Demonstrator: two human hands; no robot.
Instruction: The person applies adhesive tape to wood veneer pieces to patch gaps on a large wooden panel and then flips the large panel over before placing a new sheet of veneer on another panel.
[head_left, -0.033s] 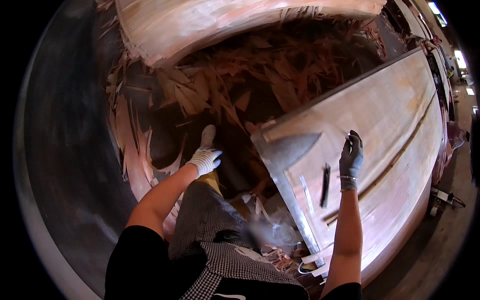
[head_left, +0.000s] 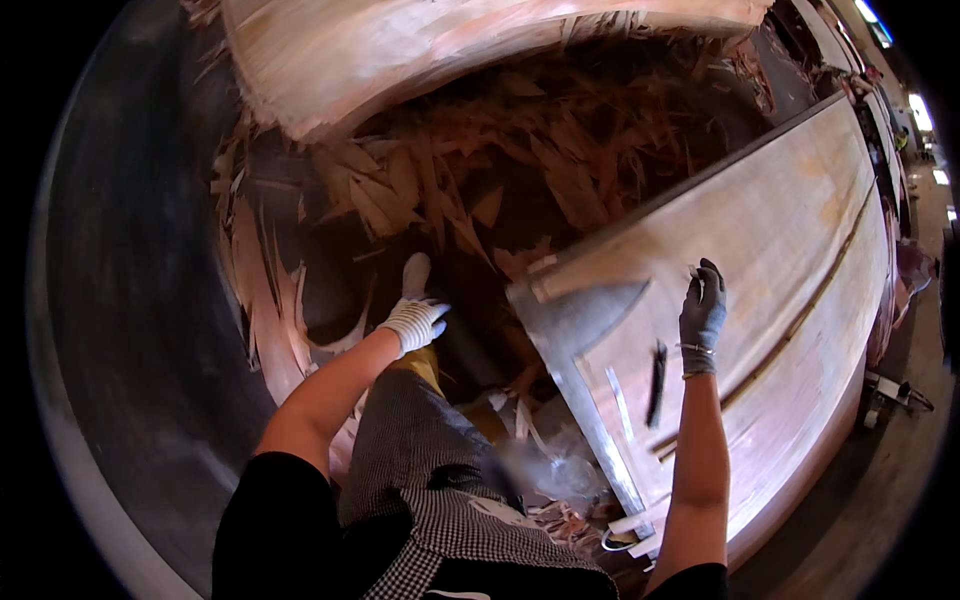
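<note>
My left hand (head_left: 416,326), in a white striped glove with bluish fingertips, hangs beside my knee. Its fingers are loosely apart and hold nothing. In a grey glove, my right hand (head_left: 704,318) hovers over a broad stack of pale wood veneer sheets (head_left: 790,215). The right fingers are bent together at a small whitish bit (head_left: 695,272), too small to name. Left of that hand, a narrow black strip-like object (head_left: 656,385) lies on the top sheet, with a thin pale strip (head_left: 619,400) nearby. A grey, pointed patch (head_left: 580,312) shows at the stack's near corner.
Torn veneer scraps (head_left: 400,185) litter the dark floor ahead. Another pale veneer stack (head_left: 450,50) stands at the far side. A large dark surface (head_left: 140,300) fills the left. Beyond the right stack, a small wheeled thing (head_left: 895,392) stands on the floor.
The view has shifted very slightly. Both hands keep nearly the same pose and place, and nothing has been taken up or let go.
</note>
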